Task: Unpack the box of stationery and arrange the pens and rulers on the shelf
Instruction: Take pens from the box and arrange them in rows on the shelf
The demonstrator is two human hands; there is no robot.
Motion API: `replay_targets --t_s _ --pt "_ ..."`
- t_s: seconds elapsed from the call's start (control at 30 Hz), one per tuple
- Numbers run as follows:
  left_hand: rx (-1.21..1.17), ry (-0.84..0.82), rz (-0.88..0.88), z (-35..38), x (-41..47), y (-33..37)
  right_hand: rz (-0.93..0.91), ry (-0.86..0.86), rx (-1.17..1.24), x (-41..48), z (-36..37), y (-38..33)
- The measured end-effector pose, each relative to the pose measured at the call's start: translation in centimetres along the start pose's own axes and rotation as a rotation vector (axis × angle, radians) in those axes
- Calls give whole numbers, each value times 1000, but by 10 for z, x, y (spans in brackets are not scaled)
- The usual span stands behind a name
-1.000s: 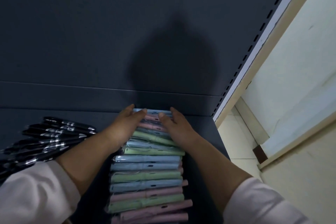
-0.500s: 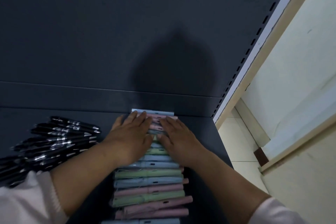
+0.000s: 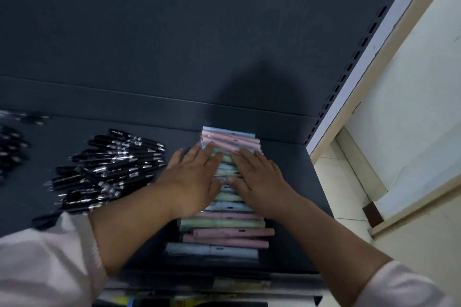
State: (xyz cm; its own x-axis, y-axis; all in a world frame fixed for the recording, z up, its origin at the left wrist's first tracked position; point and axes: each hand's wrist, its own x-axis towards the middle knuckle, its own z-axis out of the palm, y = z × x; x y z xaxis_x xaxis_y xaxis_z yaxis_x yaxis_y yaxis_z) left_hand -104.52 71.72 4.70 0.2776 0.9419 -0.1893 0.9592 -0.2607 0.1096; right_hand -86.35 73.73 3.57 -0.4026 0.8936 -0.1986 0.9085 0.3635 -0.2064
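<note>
Left grip: our left grip [image 3: 197, 177] is released and lies flat, palm down, fingers straight, pressing on the left half of the pastel pens [image 3: 224, 233].
Right grip: our right grip [image 3: 259, 182] is likewise released and flat, fingers straight, pressing on the right half of the same row.
Between the grips: we see the two thumbs nearly meeting over the middle of the row; whether they touch we cannot tell.
Pastel pens: blue, pink and green, in clear wrappers, laid crosswise side by side in one row that runs from the shelf's back to near its front edge, on the right part of the shelf [image 3: 299, 182].
Black pens: a loose heap of black pens [image 3: 112, 167] lies just beside our left grip, apart from the pastel row.
Far left: more dark pens [image 3: 10, 149], too blurred for us to say more.
Sleeves: a pale sleeve [image 3: 45, 264] on our left arm, another at the lower right.
Shelf surround: a dark back panel [image 3: 174, 32] rises behind; a slotted upright [image 3: 361, 45] borders it on the right.
</note>
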Motion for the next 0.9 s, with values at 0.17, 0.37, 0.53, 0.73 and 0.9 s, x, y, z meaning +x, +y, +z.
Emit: replay_targets --t_s 0.17,0.37,0.53,0.73,0.9 --pt "-264 121 -16 -1 -11 2 -14 159 152 -5 6 1" --pt "-795 276 -153 20 -43 4 135 278 592 -44 19 7" --pt "-959 338 -248 42 -48 24 203 300 804 -56 39 -12" --pt "-987 376 -249 44 -47 24 211 314 720 -60 36 -23" --pt "-751 450 -183 26 -60 -2 109 371 420 -51 11 -40"
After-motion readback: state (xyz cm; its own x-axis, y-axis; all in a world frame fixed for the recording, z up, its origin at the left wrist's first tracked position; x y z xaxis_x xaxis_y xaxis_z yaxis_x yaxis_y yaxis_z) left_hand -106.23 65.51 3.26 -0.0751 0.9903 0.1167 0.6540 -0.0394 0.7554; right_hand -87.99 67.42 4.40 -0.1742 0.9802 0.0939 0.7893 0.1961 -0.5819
